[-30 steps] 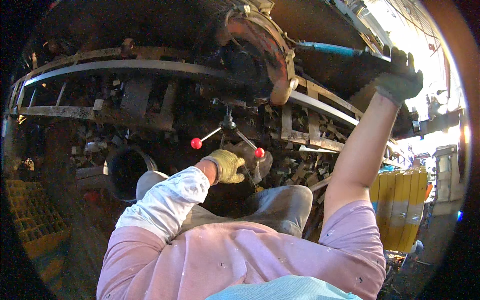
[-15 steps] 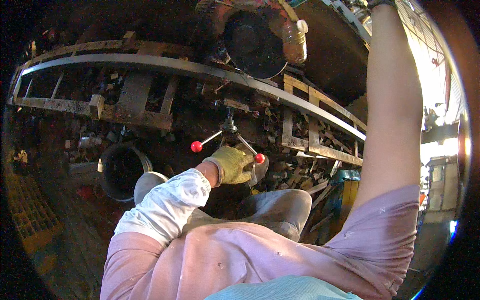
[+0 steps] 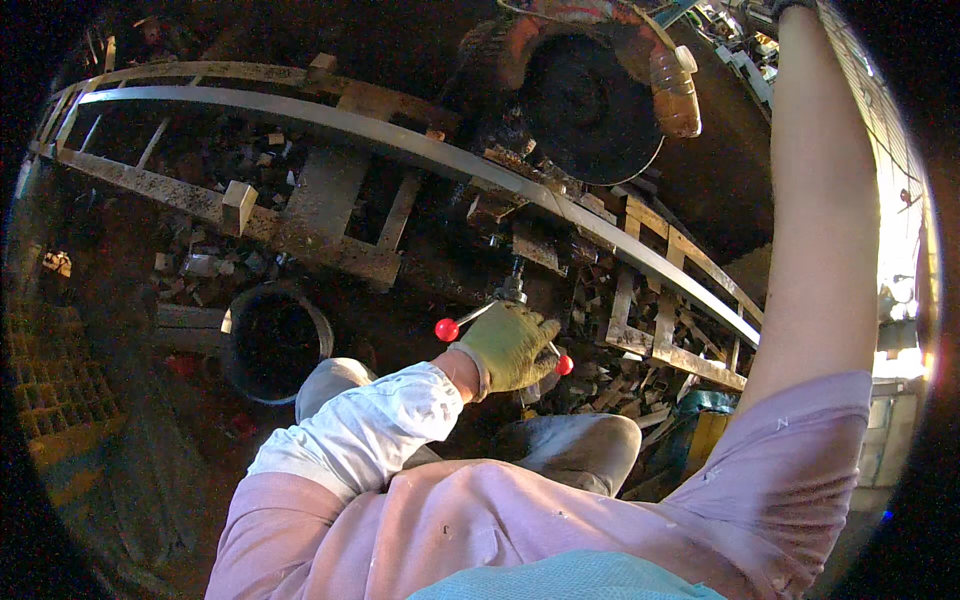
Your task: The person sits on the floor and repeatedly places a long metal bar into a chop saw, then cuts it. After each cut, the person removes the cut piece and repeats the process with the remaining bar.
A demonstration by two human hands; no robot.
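My left hand (image 3: 508, 347), in a yellow-green glove, lies over a spoked clamp handle (image 3: 474, 314) with its fingers bent around a spoke. A red ball knob (image 3: 447, 330) sticks out left of the glove, and another red knob (image 3: 565, 365) shows below the fingertips. Beyond the hand, the handle's dark metal screw (image 3: 513, 280) runs toward a block under a long pale metal bar (image 3: 400, 146). My bare right forearm (image 3: 822, 190) reaches up along the right side. A dark band circles its wrist at the top edge; the hand itself is out of the picture.
A large dark round disc (image 3: 585, 105) stands behind the bar, with a plastic bottle (image 3: 676, 95) beside it. Rail frames (image 3: 150, 180) support the bar. Offcuts (image 3: 625, 385) litter the ground. A round open container (image 3: 325, 335) and a yellow grating (image 3: 60, 375) lie left.
My left hand has moved up over the handle, from lower between its spokes to near its hub. The whole view has shifted, so the bar and disc appear farther right.
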